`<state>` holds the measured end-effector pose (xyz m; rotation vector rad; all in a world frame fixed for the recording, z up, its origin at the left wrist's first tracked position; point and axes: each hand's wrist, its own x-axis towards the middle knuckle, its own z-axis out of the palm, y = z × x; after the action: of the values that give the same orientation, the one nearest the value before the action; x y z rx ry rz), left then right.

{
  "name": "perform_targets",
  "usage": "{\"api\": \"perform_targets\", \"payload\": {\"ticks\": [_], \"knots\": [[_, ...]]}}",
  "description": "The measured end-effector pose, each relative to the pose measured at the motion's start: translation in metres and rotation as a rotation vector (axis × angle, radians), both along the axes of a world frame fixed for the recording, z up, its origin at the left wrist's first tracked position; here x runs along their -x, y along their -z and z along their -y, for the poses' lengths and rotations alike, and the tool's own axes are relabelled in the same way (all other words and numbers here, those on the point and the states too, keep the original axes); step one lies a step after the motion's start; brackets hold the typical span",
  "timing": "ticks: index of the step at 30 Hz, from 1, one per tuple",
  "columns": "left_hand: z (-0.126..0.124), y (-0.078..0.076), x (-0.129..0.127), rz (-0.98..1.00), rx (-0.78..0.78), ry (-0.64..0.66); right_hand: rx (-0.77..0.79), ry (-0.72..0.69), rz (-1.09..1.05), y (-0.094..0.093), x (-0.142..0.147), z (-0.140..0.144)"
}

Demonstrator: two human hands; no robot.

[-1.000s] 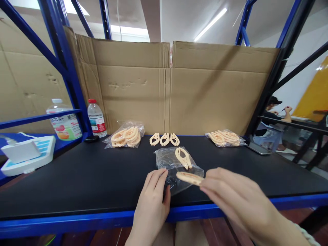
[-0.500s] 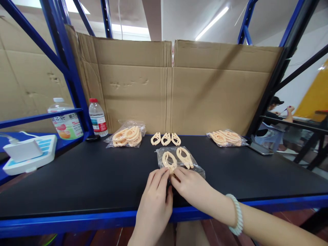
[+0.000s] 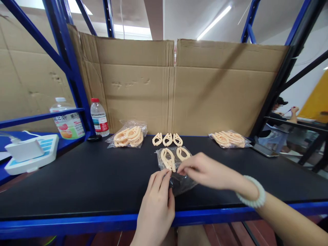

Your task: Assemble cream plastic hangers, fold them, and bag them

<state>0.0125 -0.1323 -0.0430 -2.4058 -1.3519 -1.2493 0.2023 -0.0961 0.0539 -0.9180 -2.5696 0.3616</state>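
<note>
Three loose clips (image 3: 167,139) behind bag (image 3: 179,181); filled bags (image 3: 129,134) flank.

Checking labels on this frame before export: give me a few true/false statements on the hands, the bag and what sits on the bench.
1. Both hands touch the clear plastic bag. True: left hand at its near edge, right hand on top.
2. The bag holds five clips. False: two peach clips show inside.
3. Three loose clips lie in a row behind the bag. True.
4. The red-capped bottle lies on its side. False: it stands upright at the left.
5. The beaded bracelet is on the left wrist. False: it is on the right wrist.
</note>
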Motion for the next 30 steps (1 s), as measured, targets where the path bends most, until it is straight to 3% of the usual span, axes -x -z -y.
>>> {"api": "perform_targets", "payload": {"ticks": [2, 4, 7, 10, 13, 17, 22, 30], "knots": [[0.0, 0.0, 0.0, -0.012, 0.011, -0.01, 0.005, 0.025, -0.113, -0.012, -0.013, -0.03], [0.0, 0.0, -0.001, -0.02, 0.02, -0.018, -0.2, 0.168, -0.118, -0.013, -0.023, -0.069], [0.001, 0.0, -0.001, -0.02, 0.031, -0.03, -0.376, 0.272, 0.333, 0.001, -0.028, -0.129], [0.002, -0.001, -0.002, -0.01, 0.038, -0.039, -0.36, 0.282, 0.46, 0.02, -0.022, -0.171], [0.004, -0.002, -0.001, -0.007, 0.037, -0.039, -0.342, 0.292, 0.504, 0.032, -0.013, -0.193], [0.004, -0.003, 0.0, -0.017, 0.034, -0.022, -0.3, 0.32, 0.549, 0.037, -0.012, -0.207], [0.005, -0.005, -0.002, -0.003, 0.082, -0.025, -0.237, 0.386, 0.605, 0.038, -0.041, -0.209], [0.009, -0.007, -0.005, 0.033, 0.124, -0.047, -0.15, 0.468, 0.575, 0.039, -0.09, -0.162]]}}
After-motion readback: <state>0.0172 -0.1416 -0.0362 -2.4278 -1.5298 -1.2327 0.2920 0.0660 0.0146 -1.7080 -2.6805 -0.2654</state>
